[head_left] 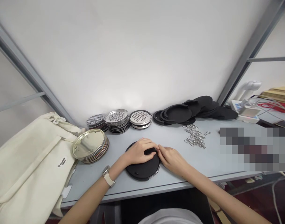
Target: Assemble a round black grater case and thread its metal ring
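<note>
A round black disc (143, 169) with a thin metal rim lies flat on the grey table (212, 161) in front of me. My left hand (140, 151) rests on the disc's top, fingers curled over a small black tab at its far edge. My right hand (171, 158) meets it from the right, fingertips pinched at the same spot on the rim. A watch with a pale strap (108, 177) sits on my left wrist.
A stack of shiny metal lids (89, 145) stands to the left, beside a cream cloth bag (27, 161). Three stacks of perforated metal discs (117, 119) line the back. Black rubber rings and discs (191, 110) pile at back right, with several small metal clips (195, 137) before them.
</note>
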{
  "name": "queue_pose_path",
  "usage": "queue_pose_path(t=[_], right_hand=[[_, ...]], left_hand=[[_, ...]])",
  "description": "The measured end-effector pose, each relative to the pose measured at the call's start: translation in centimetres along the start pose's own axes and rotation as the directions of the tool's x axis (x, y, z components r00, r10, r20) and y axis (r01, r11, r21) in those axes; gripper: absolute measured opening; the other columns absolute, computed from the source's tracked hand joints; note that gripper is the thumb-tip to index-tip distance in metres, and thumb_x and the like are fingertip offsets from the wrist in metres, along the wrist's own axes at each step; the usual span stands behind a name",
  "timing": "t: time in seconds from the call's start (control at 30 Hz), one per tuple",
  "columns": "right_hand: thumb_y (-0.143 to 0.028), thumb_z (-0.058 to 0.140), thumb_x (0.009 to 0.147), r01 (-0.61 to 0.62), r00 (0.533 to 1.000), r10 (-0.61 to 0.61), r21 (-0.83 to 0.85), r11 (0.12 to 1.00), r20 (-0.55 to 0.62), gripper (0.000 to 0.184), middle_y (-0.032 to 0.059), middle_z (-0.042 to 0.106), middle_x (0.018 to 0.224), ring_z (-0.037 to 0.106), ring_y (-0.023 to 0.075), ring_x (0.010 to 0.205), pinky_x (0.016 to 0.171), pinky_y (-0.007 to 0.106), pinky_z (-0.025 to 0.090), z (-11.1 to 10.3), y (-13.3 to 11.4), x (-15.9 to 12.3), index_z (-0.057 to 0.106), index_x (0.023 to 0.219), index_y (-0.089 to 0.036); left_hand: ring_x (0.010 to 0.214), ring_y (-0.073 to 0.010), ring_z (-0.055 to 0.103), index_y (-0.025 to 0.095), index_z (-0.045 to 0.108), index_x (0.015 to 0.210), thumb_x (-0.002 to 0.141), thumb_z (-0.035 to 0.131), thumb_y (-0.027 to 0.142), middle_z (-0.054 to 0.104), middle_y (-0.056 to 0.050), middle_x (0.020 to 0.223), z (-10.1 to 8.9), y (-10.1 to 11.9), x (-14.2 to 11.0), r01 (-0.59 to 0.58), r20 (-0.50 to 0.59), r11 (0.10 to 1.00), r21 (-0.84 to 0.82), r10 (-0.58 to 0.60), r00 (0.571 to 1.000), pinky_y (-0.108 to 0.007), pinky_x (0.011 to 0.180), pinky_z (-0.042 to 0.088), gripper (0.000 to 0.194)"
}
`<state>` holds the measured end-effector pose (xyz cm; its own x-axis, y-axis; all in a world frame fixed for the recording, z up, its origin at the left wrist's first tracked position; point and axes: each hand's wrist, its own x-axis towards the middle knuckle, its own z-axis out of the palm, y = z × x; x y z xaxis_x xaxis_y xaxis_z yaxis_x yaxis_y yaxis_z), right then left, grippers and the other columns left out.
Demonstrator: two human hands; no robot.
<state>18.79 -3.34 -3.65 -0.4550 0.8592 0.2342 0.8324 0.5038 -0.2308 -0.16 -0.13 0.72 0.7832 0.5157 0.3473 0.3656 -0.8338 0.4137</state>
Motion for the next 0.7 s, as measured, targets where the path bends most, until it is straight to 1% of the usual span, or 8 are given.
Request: queue_pose_path(t=[0.13,0.33,0.4,0.53,0.7], right_hand=[[-0.021,0.026,0.096,0.023,1.000,-0.023,-0.024,0.999,-0.004,0.022,0.0047,0.062,0.069,0.056,0.0170,0.059,0.055,0.027,0.027,0.11,0.13,-0.04,0.047,0.094,-0.015],[-0.018,0.025,0.095,0.074,0.997,-0.074,-0.055,0.996,0.002,0.022,0.0037,0.060,0.067,0.053,0.0160,0.057,0.053,0.026,0.026,0.00,0.11,-0.02,0.046,0.090,-0.016],[-0.018,0.024,0.096,0.084,0.996,-0.085,-0.061,0.995,0.000,0.022,0.0038,0.059,0.066,0.053,0.0160,0.056,0.053,0.026,0.026,-0.02,0.11,-0.03,0.046,0.090,-0.015],[-0.021,0.025,0.096,0.057,0.998,-0.057,-0.047,0.997,-0.003,0.023,0.0042,0.061,0.067,0.054,0.0163,0.057,0.054,0.026,0.027,-0.01,0.11,-0.06,0.046,0.092,-0.015],[-0.021,0.025,0.097,0.060,0.998,-0.060,-0.044,0.997,-0.005,0.025,0.0048,0.062,0.068,0.056,0.0168,0.059,0.055,0.026,0.028,0.00,0.09,-0.04,0.048,0.094,-0.015]], left_hand=[[0.094,-0.0173,0.057,0.020,0.058,0.104,0.084,0.053,0.014,0.064,-0.003,0.097,0.11,-0.10,0.02,-0.001,-0.016,1.000,-0.026,0.000,1.000,-0.031,0.090,0.040,0.022],[0.093,-0.0169,0.057,0.018,0.061,0.090,0.084,0.053,0.015,0.064,-0.004,0.094,0.31,-0.34,0.00,-0.011,-0.043,0.999,-0.037,0.009,0.999,-0.031,0.089,0.041,0.010],[0.093,-0.0168,0.057,0.018,0.061,0.092,0.084,0.053,0.014,0.064,-0.004,0.094,0.27,-0.27,0.00,-0.009,-0.042,0.999,-0.038,0.007,0.999,-0.031,0.089,0.042,0.012],[0.093,-0.0168,0.057,0.019,0.059,0.100,0.083,0.053,0.013,0.064,-0.004,0.095,0.14,-0.03,0.04,0.006,-0.036,0.999,-0.041,-0.007,0.999,-0.031,0.090,0.042,0.019],[0.094,-0.0172,0.056,0.019,0.059,0.102,0.083,0.053,0.014,0.063,-0.004,0.097,0.04,0.10,0.12,0.016,-0.031,0.999,-0.048,-0.018,0.999,-0.031,0.090,0.042,0.020]])
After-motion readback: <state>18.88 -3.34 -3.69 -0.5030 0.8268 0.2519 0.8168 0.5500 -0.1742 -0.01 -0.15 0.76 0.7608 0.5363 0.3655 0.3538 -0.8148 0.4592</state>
